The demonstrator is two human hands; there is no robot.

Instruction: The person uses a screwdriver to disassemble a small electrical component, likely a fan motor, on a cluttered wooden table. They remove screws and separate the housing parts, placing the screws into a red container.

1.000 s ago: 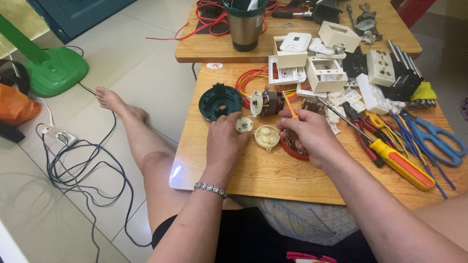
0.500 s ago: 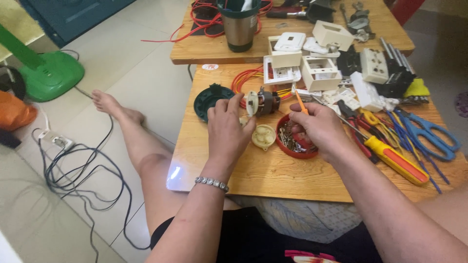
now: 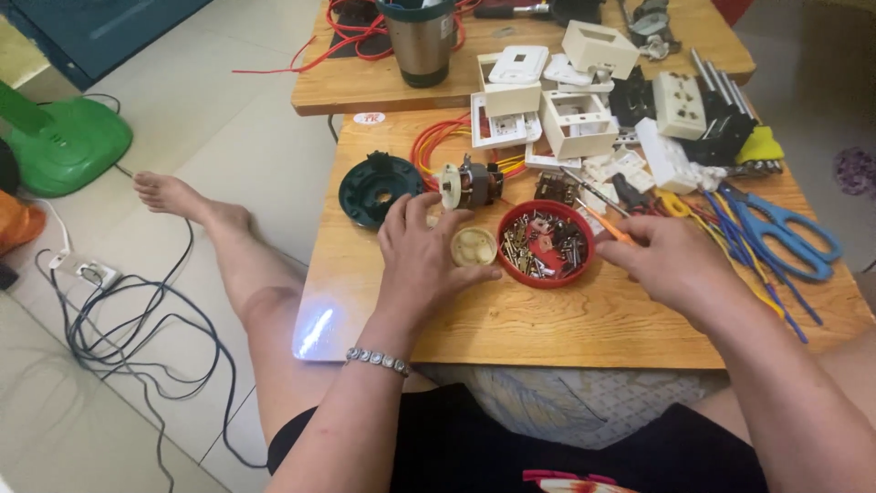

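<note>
My left hand (image 3: 422, 260) lies flat on the wooden table (image 3: 547, 319) with its fingers spread and holds nothing. Its thumb is next to a cream round part (image 3: 474, 246). Just beyond its fingertips lie a small electric motor (image 3: 470, 185) and a dark green round housing (image 3: 377, 189). My right hand (image 3: 675, 269) is closed on a thin orange-handled screwdriver (image 3: 602, 224), whose tip points left over the rim of a red bowl (image 3: 545, 274) holding several screws. The bowl sits between my two hands.
Blue scissors (image 3: 785, 233), pliers and screwdrivers lie at the table's right. White socket boxes (image 3: 575, 123) and orange wires (image 3: 433, 141) are behind. A steel cup (image 3: 418, 41) stands on a second table. A green fan base (image 3: 68, 146), a power strip (image 3: 87, 271) and cables (image 3: 137, 319) are on the floor.
My right hand has drawn back to the right off the red bowl, leaving it uncovered. My left hand has pulled back from the motor and settled beside the cream part.
</note>
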